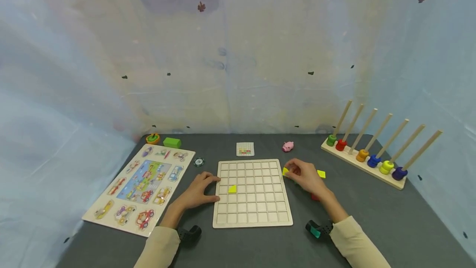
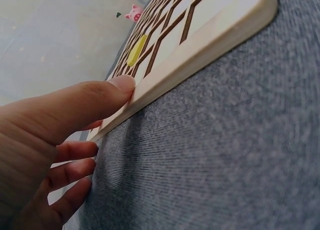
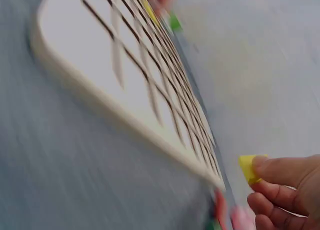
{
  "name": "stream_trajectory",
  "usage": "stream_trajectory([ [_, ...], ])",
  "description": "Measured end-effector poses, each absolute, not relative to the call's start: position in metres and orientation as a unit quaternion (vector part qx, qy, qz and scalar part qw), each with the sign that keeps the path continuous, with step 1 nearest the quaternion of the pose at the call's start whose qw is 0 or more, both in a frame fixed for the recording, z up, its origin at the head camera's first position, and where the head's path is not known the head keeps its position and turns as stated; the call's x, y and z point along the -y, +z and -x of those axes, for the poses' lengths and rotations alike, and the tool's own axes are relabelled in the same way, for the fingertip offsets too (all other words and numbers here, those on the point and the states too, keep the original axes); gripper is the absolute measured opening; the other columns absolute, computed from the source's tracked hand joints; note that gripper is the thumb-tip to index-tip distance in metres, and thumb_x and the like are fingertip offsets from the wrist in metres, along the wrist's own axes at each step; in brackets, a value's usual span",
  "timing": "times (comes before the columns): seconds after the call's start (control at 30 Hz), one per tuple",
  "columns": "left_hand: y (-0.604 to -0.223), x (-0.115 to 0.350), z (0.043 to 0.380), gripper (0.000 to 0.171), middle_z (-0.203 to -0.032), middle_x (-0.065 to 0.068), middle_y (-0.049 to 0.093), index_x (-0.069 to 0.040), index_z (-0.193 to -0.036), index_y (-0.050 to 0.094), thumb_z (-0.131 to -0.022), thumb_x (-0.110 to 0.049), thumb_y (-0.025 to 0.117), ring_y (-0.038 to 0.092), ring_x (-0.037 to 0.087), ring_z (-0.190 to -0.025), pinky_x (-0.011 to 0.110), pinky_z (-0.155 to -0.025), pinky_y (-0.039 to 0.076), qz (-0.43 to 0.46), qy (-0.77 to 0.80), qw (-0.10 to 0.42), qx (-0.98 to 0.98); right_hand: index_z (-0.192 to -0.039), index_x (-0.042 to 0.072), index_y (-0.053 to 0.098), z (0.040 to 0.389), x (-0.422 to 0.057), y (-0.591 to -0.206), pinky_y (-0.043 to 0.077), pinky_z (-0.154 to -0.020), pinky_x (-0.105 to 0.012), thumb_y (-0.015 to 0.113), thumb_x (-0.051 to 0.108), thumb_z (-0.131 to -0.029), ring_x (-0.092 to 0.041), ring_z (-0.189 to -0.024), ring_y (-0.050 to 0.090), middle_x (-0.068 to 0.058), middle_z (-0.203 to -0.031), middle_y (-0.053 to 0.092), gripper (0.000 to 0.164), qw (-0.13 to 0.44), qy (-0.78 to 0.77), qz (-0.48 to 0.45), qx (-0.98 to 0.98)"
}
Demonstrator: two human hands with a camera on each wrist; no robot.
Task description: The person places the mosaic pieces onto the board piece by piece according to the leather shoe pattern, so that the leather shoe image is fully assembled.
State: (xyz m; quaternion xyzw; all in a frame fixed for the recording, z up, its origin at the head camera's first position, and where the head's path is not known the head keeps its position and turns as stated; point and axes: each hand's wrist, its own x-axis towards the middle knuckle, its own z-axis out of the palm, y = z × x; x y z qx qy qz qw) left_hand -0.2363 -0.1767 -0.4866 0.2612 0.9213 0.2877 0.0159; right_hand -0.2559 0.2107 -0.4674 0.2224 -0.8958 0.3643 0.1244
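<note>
A wooden grid board (image 1: 253, 217) lies flat in the middle of the table. My left hand (image 1: 197, 192) rests at its left edge, fingers spread; in the left wrist view the thumb (image 2: 107, 97) touches the rim. One yellow tile (image 1: 232, 189) sits in a cell on the board's left side. Just off the right edge, my right hand (image 1: 306, 177) pinches another yellow tile (image 3: 247, 166) between thumb and fingers. Behind that hand lies a further yellow tile (image 1: 321, 173), and a red piece (image 1: 315, 197) shows partly under the wrist.
A small pattern card (image 1: 245, 149) and a pink pig (image 1: 288, 147) stand beyond the board. At left are a picture puzzle (image 1: 185, 156), a green block (image 1: 172, 142), an orange-and-green toy (image 1: 153, 138) and a round chip (image 1: 198, 161). A pegged ring stacker (image 1: 351, 159) stands at right.
</note>
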Motion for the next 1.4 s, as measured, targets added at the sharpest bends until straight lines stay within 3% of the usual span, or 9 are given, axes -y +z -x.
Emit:
stream_trajectory([
  [0.27, -0.487, 0.178, 0.239, 0.060, -0.120, 0.011, 0.045, -0.009, -0.129, 0.054, -0.079, -0.036, 0.074, 0.042, 0.027, -0.107, 0.050, -0.090, 0.036, -0.268, 0.281, 0.012, -0.921, -0.097, 0.006, 0.064, 0.249, -0.140, -0.474, 0.047, -0.060, -0.023, 0.068, 0.006, -0.084, -0.009, -0.063, 0.055, -0.002, -0.074, 0.062, 0.013, 0.042, 0.431, -0.326, 0.840],
  [0.53, -0.489, 0.176, 0.236, 0.060, -0.119, 0.011, 0.045, -0.009, -0.129, 0.053, -0.080, -0.037, 0.073, 0.041, 0.026, -0.105, 0.050, -0.088, 0.036, -0.271, 0.289, 0.015, -0.918, -0.094, 0.010, 0.064, 0.243, -0.109, -0.484, 0.041, -0.054, -0.021, 0.069, 0.010, -0.084, -0.003, -0.056, 0.048, 0.006, -0.070, 0.058, 0.012, 0.057, 0.368, -0.301, 0.878],
  [0.7, -0.489, 0.178, 0.235, 0.059, -0.120, 0.010, 0.045, -0.010, -0.129, 0.053, -0.080, -0.036, 0.073, 0.042, 0.026, -0.106, 0.050, -0.089, 0.036, -0.262, 0.291, 0.014, -0.920, -0.089, 0.011, 0.068, 0.240, -0.102, -0.487, 0.042, -0.059, -0.022, 0.071, 0.012, -0.082, -0.004, -0.063, 0.049, 0.007, -0.074, 0.056, 0.008, 0.083, 0.337, -0.279, 0.895],
  [0.9, -0.490, 0.178, 0.237, 0.059, -0.120, 0.010, 0.045, -0.010, -0.129, 0.054, -0.080, -0.037, 0.073, 0.041, 0.025, -0.105, 0.050, -0.089, 0.036, -0.270, 0.288, 0.009, -0.919, -0.084, 0.008, 0.073, 0.238, -0.100, -0.488, 0.045, -0.063, -0.022, 0.071, 0.010, -0.082, -0.006, -0.069, 0.055, 0.004, -0.078, 0.062, 0.003, 0.117, 0.313, -0.286, 0.898],
  [1.2, -0.491, 0.178, 0.237, 0.059, -0.120, 0.009, 0.046, -0.011, -0.129, 0.054, -0.080, -0.037, 0.073, 0.041, 0.024, -0.104, 0.049, -0.089, 0.036, -0.262, 0.287, 0.008, -0.921, -0.102, 0.006, 0.070, 0.246, -0.131, -0.486, 0.046, -0.061, -0.021, 0.067, 0.005, -0.085, -0.004, -0.068, 0.055, -0.002, -0.090, 0.068, 0.018, 0.092, 0.361, -0.348, 0.860],
  [1.4, -0.490, 0.178, 0.237, 0.060, -0.122, 0.009, 0.045, -0.013, -0.130, 0.053, -0.080, -0.037, 0.073, 0.041, 0.024, -0.106, 0.049, -0.090, 0.036, -0.251, 0.288, 0.020, -0.924, -0.093, 0.006, 0.071, 0.254, -0.171, -0.483, 0.045, -0.060, -0.024, 0.068, 0.002, -0.083, -0.009, -0.068, 0.052, -0.003, -0.085, 0.062, 0.011, 0.131, 0.358, -0.295, 0.876],
])
